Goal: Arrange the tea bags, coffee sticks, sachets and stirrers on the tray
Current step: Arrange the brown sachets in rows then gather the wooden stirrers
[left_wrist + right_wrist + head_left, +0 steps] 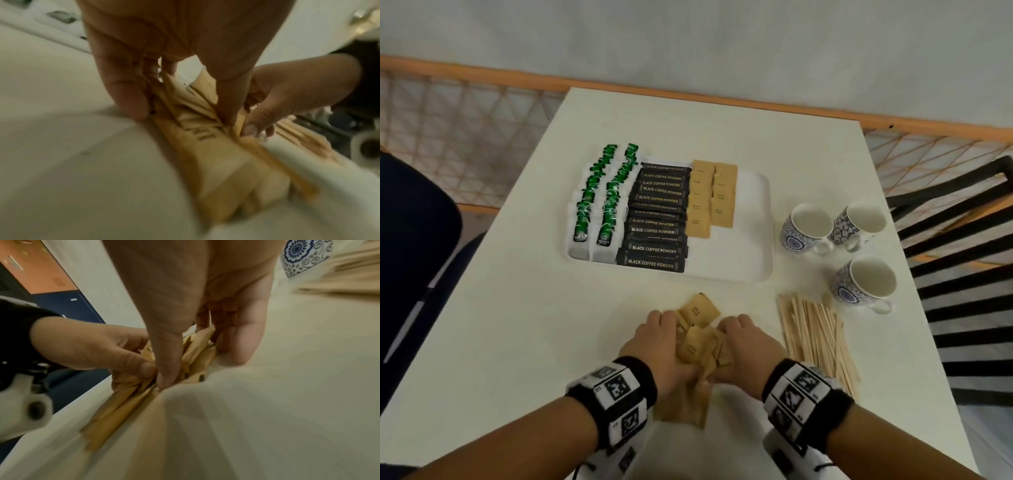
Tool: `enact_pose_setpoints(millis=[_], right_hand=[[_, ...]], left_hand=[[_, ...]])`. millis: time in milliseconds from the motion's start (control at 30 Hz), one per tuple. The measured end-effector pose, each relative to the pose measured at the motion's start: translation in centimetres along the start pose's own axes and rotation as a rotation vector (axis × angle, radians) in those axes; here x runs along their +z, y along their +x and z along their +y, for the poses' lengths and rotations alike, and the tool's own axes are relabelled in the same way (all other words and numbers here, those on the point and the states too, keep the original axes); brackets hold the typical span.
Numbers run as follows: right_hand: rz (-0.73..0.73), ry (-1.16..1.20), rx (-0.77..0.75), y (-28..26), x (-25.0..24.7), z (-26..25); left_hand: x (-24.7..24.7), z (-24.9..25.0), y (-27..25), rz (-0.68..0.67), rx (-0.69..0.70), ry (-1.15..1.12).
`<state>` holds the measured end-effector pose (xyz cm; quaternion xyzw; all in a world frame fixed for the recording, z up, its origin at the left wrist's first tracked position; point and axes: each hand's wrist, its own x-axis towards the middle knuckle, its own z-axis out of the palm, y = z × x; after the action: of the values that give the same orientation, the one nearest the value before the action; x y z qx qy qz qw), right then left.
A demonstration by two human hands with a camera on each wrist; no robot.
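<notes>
A white tray (756,240) holds two rows of green-and-white tea bags (599,202), a column of black coffee sticks (657,219) and two short rows of brown sachets (710,197). Near the table's front edge lies a loose heap of brown sachets (697,337). My left hand (659,346) and right hand (744,347) squeeze the heap from both sides, fingers curled round it. In the left wrist view my left hand (185,113) pinches the sachets (207,154); in the right wrist view my right hand (195,363) does the same to the sachets (197,353). Wooden stirrers (815,335) lie right of the heap.
Three blue-patterned white cups (835,240) stand on the table right of the tray. The white table (517,342) ends close behind the heap. A black slatted chair (962,274) stands at the right, a dark seat (414,240) at the left.
</notes>
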<state>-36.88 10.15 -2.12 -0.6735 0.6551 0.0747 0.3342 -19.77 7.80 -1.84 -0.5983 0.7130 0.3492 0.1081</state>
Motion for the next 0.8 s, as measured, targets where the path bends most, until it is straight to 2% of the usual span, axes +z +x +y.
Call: enact_pose_setpoints(millis=[200, 300, 533, 700, 800], right_hand=[[0.012, -0.003, 0.055, 0.4, -0.3, -0.4], [0.006, 0.030, 0.057, 0.4, -0.2, -0.4], [0.039, 0.103, 0.022, 0.5, 0.3, -0.7], [0.021, 0.059, -0.072, 0.0, -0.2, -0.6], [0.052, 0.135, -0.031, -0.2, -0.2, 0.1]], left_hand=[[0.3, 1.0, 0.7, -0.003, -0.026, -0.116], [0.2, 1.6, 1.0, 0.024, 0.030, -0.209], [0.9, 2.1, 1.2, -0.002, 0.173, -0.459], [0.1, 1.1, 2.0, -0.036, 0.149, -0.538], [-1.2, -0.4, 2.4, 0.015, 0.115, -0.535]])
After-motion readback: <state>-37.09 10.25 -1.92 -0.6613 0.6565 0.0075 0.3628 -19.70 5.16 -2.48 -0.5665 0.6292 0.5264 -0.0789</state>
